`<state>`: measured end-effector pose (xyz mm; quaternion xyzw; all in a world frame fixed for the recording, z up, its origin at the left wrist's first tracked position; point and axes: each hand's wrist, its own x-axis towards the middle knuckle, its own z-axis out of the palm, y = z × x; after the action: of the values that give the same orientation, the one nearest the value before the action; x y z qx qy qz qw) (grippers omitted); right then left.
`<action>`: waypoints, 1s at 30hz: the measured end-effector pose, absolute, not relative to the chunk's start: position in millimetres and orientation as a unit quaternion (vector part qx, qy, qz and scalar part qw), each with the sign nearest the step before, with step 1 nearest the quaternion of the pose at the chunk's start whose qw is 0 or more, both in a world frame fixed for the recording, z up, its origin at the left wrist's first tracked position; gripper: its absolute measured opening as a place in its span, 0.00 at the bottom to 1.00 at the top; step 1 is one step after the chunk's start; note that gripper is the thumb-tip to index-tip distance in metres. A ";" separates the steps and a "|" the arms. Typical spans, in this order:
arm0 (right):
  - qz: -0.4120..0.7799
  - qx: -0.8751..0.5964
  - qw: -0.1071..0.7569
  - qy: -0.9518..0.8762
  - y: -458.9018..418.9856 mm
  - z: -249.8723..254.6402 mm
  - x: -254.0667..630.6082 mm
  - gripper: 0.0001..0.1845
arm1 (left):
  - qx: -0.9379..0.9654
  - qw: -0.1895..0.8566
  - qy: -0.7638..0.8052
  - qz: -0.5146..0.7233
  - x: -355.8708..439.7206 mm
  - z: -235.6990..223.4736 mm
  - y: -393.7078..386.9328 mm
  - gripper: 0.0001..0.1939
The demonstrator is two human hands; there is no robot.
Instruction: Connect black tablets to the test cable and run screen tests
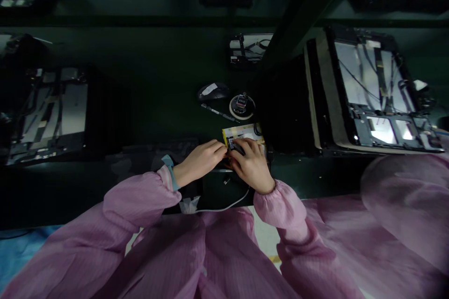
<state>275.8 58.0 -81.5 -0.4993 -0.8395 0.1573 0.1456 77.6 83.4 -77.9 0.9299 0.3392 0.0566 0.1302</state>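
Note:
In front of me lies an electronic device unit [247, 129] with a silvery-white panel, a yellow edge and a black cable. My left hand [206, 156] reaches its left side, the fingertips pinched together; whatever is between them is too small to make out. Over the unit's lower part bends my right hand [249, 161], fingers curled down around a small dark part that I cannot name. The fingertips of both hands nearly meet. A blue-green band [170, 170] circles my left wrist. Below the hands, a tiny metal-ended piece [226, 181] rests on the dark bench.
Beyond the unit are a black mouse [213, 91], a pen-like stick [220, 113] and a round dish [242, 106]. Stacks of device frames stand at right [379, 84] and left [52, 112]. A white cable [224, 208] runs along the front edge. Another person's pink sleeve [403, 196] is at right.

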 end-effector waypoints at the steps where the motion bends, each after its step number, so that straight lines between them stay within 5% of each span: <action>1: 0.172 -0.498 0.163 -0.834 57.7 -79.9 277.8 0.11 | 0.930 0.124 0.341 0.063 76.5 -73.8 83.0 0.09; 7: 0.252 -0.533 0.317 -0.743 40.5 -68.3 315.2 0.17 | 0.899 0.075 0.399 0.164 64.6 -45.9 54.3 0.11; 12: 0.233 -0.534 0.253 -0.772 3.0 -64.3 330.2 0.15 | 0.899 0.081 0.423 0.082 72.0 -54.8 23.7 0.10; 20: 0.187 -0.553 0.224 -0.781 -32.2 -74.4 337.8 0.15 | 0.873 0.289 0.378 0.110 85.3 -55.0 22.8 0.10; 30: 0.108 -0.558 0.169 -0.805 -39.9 -78.8 357.3 0.12 | 0.844 0.329 0.400 0.136 76.1 -60.0 15.1 0.09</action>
<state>357.3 -39.9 -78.8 -0.5580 -0.8052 0.1083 0.1691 76.1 15.1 -60.0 0.8445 0.3999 0.1362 0.3292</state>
